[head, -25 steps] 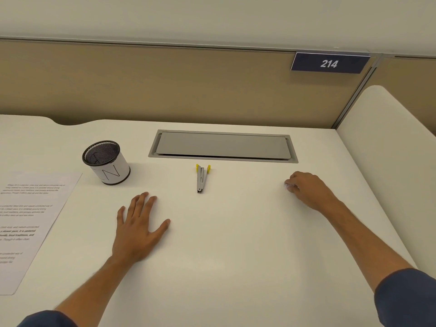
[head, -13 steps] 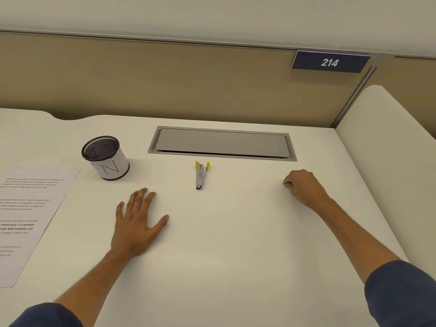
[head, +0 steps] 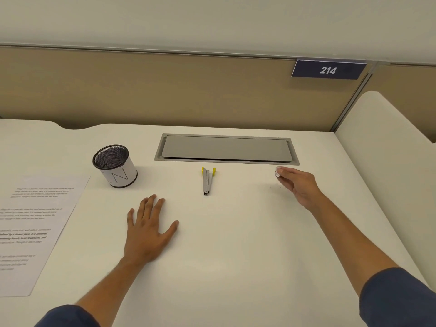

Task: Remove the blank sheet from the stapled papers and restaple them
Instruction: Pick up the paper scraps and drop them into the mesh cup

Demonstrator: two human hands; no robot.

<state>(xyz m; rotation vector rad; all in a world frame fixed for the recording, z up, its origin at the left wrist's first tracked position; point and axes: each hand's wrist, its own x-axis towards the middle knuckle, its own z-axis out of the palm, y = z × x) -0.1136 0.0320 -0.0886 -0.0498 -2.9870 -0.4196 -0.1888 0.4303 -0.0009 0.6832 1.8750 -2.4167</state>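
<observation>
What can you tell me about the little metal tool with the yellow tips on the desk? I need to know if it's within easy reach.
The metal tool is a slim grey piece, apparently a staple remover, with two arms closed to a narrow V. Small yellow tips cap its far end; a darker tip points toward the person. It lies flat on the white desk, just before the grey cable hatch, between the left hand and right hand. Nothing touches it.

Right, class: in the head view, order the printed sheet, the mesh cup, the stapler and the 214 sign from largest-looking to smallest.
1. printed sheet, though partly cut off at the frame edge
2. 214 sign
3. mesh cup; close to the sign, which is farther away, so unsure
4. stapler
</observation>
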